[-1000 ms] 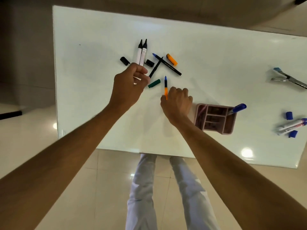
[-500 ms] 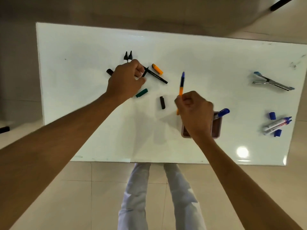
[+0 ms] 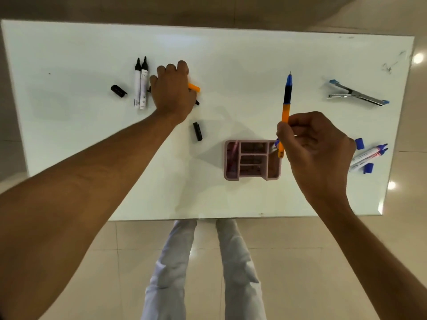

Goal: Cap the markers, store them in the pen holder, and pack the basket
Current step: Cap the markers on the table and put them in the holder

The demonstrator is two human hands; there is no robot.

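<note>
My right hand (image 3: 316,153) grips an uncapped orange pen (image 3: 286,105) with a blue tip, upright, its lower end over the right compartment of the pink pen holder (image 3: 231,177). A blue marker (image 3: 276,143) in the holder is mostly hidden behind that hand. My left hand (image 3: 173,93) lies curled on the table over an orange cap (image 3: 194,87), whose right end sticks out, and over a black pen (image 3: 197,103). Two uncapped white markers (image 3: 141,86) lie just left of it. Loose black caps lie at the left (image 3: 119,91) and in the middle (image 3: 197,131).
At the right of the white table (image 3: 69,146) lie a metal stapler (image 3: 358,97), two uncapped blue-tipped markers (image 3: 367,156) and two blue caps (image 3: 359,143) (image 3: 368,168). The table's near edge is just below the pen holder.
My right hand lifted the orange pen off the table and carried it right, to above the pen holder. My left hand moved from the white markers onto the orange cap.
</note>
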